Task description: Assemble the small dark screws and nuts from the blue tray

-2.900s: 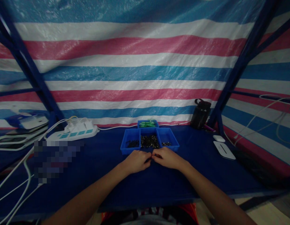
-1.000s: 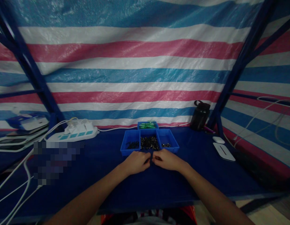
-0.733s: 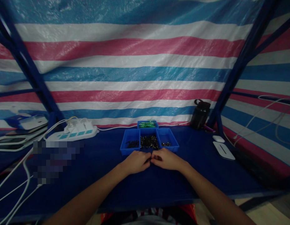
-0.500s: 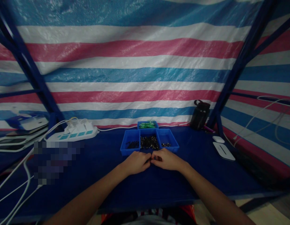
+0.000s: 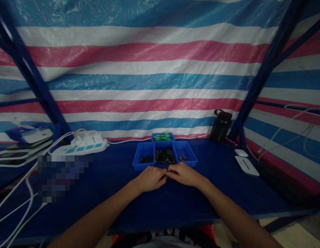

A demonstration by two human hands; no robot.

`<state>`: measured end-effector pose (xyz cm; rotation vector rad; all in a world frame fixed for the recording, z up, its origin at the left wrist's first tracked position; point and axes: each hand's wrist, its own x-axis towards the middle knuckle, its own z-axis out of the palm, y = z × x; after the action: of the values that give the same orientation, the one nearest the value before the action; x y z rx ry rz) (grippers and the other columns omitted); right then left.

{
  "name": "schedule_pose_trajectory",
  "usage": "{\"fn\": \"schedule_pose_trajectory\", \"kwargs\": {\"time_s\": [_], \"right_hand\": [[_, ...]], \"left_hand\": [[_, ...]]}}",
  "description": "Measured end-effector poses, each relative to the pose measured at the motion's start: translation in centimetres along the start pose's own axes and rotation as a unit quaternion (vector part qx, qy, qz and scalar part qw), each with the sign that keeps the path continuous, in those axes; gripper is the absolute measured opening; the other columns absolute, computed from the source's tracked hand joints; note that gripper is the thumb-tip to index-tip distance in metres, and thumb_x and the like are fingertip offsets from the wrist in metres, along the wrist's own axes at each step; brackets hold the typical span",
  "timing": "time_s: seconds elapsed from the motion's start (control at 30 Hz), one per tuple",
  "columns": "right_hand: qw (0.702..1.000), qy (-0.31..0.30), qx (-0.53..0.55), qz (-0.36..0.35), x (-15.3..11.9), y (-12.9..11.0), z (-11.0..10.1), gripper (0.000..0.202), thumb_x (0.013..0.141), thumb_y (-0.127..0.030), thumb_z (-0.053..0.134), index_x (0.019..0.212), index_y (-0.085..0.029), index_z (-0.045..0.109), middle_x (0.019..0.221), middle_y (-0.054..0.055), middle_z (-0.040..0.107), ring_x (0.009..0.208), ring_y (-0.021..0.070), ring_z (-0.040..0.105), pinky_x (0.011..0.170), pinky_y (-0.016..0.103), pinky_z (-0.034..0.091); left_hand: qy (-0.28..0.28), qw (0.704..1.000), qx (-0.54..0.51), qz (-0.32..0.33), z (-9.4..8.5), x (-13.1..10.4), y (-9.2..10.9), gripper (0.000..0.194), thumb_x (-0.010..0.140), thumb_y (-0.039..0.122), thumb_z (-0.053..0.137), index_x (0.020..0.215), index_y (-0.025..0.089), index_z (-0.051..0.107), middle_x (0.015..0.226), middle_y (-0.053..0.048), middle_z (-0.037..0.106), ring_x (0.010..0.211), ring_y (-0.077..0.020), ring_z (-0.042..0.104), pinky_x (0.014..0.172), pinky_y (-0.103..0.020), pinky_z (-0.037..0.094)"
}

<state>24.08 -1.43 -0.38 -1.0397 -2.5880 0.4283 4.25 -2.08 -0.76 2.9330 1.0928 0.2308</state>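
Note:
My left hand [image 5: 152, 178] and my right hand [image 5: 185, 174] meet fingertip to fingertip just in front of the blue bins. Both are closed in a pinch, and whatever lies between the fingertips is too small and hidden to make out. Behind them, the left blue bin [image 5: 144, 149] has small dark pieces [image 5: 146, 159] at its bottom. A heap of small dark, shiny parts [image 5: 165, 156] fills the middle bin. The right bin [image 5: 184, 150] holds a few small metallic pieces [image 5: 183, 159]. Farther back, another blue bin [image 5: 152, 140] contains green items [image 5: 162, 137].
A white power strip [image 5: 82, 148] with plugs and cables lies at the left, near stacked devices [image 5: 22, 155]. At the right are a black bottle [image 5: 220, 126], a white rounded case [image 5: 241, 153] and a flat white device [image 5: 247, 166]. Striped sheeting [image 5: 149, 82] hangs behind the blue table [image 5: 196, 210].
The fingers of my right hand have shifted slightly, closing the gap seen beneath its index finger. My left hand stays nearly in place.

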Motion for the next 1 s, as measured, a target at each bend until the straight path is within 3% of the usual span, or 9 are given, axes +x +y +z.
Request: {"fn": "schedule_pose_trajectory", "kwargs": {"time_s": [0.77,1.0], "right_hand": [[1.000,-0.023,0.006,0.007,-0.17,0.70,0.28,0.016,0.086,-0.024,0.050,0.083,-0.016,0.064,0.066,0.000,0.062,0.056,0.0103,0.052,0.054,0.021,0.030],[0.999,-0.031,-0.004,-0.021,-0.02,0.58,0.44,0.021,0.090,-0.023,0.046,0.087,-0.016,0.065,0.076,0.004,0.068,0.065,0.0128,0.059,0.060,0.022,0.036]], "left_hand": [[0.009,0.999,0.001,-0.048,-0.33,0.12,0.03,0.011,0.086,0.026,0.046,0.082,0.019,0.053,0.075,-0.002,0.064,0.068,-0.0173,0.062,0.060,-0.023,0.043],[0.033,0.999,-0.033,-0.027,-0.37,0.08,0.15,0.009,0.088,0.025,0.046,0.086,0.019,0.052,0.079,0.000,0.062,0.070,-0.0149,0.060,0.060,-0.022,0.040]]}}
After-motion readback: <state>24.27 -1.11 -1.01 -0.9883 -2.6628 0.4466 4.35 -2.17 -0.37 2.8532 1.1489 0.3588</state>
